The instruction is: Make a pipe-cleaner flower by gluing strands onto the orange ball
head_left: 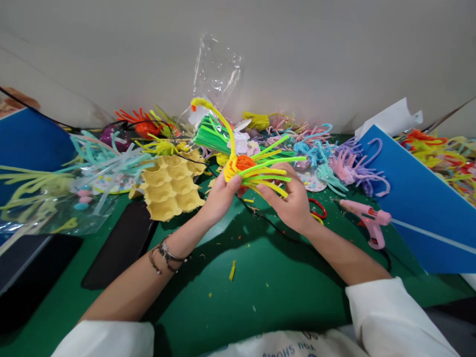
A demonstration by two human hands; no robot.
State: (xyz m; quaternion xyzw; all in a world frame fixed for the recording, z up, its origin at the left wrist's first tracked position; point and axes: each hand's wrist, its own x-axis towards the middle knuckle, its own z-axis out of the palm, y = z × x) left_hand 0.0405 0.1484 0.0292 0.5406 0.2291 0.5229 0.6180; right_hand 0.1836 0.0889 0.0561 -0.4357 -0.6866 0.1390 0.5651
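A pipe-cleaner figure (245, 162) with an orange middle, a long curved yellow neck and yellow and green strands fanned to the right is held up between both hands. My left hand (222, 194) pinches its yellow left side near the base of the neck. My right hand (288, 198) is closed around the lower strands on the right, its thumb against them. Part of the figure's underside is hidden by my fingers. A yellow egg-carton tray (171, 186) lies just left of my left hand.
A pink glue gun (368, 218) and red-handled scissors (318, 208) lie to the right. Blue boards (427, 198) flank the table (260, 297). Colourful pipe-cleaner pieces (316, 148) line the wall. A dark phone (121, 245) and plastic bag (92, 208) are at left. A black cable passes beneath the hands.
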